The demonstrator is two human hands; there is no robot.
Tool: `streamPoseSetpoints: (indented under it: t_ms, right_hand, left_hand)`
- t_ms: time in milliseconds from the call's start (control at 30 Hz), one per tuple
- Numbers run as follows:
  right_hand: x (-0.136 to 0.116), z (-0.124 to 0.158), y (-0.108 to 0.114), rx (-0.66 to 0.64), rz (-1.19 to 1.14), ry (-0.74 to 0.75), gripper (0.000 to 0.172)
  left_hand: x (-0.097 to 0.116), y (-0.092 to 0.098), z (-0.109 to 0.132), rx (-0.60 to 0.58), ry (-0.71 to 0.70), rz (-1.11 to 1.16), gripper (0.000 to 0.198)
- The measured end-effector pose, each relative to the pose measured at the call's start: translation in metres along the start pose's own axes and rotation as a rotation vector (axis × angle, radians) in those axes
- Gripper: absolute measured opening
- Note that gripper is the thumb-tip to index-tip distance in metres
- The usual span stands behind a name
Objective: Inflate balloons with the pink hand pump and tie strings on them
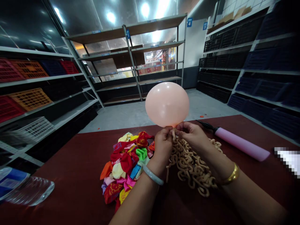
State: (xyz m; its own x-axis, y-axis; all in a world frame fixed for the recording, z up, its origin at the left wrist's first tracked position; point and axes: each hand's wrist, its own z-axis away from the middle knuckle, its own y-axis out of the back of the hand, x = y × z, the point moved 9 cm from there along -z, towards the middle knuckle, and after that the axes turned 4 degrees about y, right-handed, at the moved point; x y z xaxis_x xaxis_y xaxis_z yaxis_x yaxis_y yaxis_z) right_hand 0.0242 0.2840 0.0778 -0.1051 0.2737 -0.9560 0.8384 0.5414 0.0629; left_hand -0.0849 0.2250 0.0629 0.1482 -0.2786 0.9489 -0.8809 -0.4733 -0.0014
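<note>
An inflated peach balloon (167,103) stands upright above the dark red table (70,175). My left hand (163,144), with a pale green bangle on the wrist, is closed round the balloon's neck. My right hand (192,133), with a gold bangle, pinches the same neck from the right. Below both hands lies a tangled heap of beige plastic clips (191,164); one strand of it rises to the neck.
A pile of flat coloured balloons (124,165) lies left of my hands. A pink hand pump (241,144) rests at the right. A clear plastic water bottle (25,187) lies at the left edge. Metal shelves with crates line both sides and the back.
</note>
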Motion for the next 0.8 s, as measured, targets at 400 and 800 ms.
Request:
streamPoseSetpoints:
  t_ms: [400, 800]
  right_hand:
    - [-0.027, 0.013, 0.011, 0.25, 0.194, 0.28, 0.017]
    - [0.011, -0.005, 0.0, 0.047, -0.097, -0.002, 0.024]
  left_hand:
    - [-0.003, -0.007, 0.004, 0.03, 0.168, 0.381, 0.022]
    - [-0.007, 0.005, -0.006, 0.049, 0.029, -0.1, 0.023]
